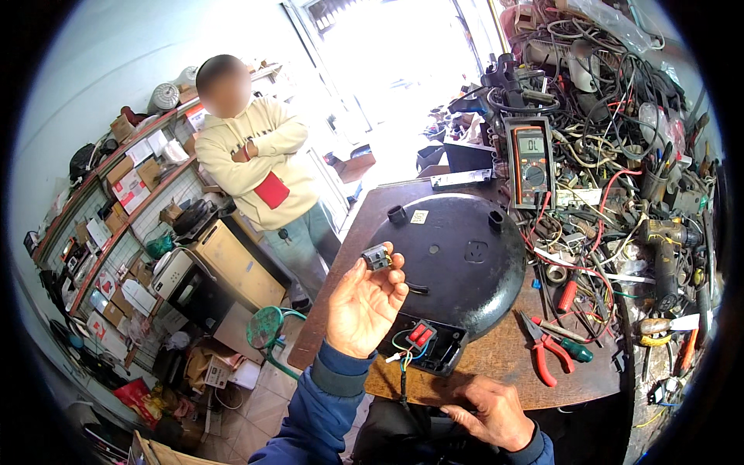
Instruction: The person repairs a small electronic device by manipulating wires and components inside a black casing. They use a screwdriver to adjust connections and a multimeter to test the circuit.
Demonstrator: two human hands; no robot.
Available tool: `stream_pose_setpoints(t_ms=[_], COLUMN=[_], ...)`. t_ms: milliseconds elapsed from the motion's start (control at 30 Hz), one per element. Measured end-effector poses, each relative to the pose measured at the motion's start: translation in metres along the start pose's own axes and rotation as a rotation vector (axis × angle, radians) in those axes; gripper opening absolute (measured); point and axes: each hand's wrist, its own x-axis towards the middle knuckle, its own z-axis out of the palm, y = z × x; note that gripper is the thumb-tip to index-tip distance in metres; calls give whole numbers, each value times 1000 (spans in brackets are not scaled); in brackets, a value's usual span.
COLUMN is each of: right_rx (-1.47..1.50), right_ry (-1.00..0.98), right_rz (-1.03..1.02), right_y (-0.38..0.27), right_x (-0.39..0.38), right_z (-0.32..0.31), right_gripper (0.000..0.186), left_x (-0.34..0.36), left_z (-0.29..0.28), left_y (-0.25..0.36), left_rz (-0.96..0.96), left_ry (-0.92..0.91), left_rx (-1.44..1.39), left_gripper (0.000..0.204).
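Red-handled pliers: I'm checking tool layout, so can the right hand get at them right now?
Probably yes: the red-handled pliers lie near the right hand, with bare tabletop between them.

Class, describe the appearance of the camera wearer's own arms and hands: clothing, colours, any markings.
The left hand and right hand are both bare, without gloves. The long, blue fabric left sleeve ends in a snug, darker cuff. Of the matching blue right sleeve, only the end shows. Neither sleeve shows any clear marking.
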Motion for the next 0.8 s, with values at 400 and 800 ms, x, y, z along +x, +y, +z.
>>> stream_pose_setpoints(t_ms=[400,800], right_rx=[58,85], right_ry=[29,47], right_rz=[-28,-32], right_y=[-7,-7], right_x=[4,4], right_z=[-3,-3], right_gripper=[28,27], left_x=[4,5], left_z=[-5,-4], left_y=[-1,-2], left_rz=[-33,-31], left_ry=[3,13], left_rx=[-70,-77], left_gripper=[49,49])
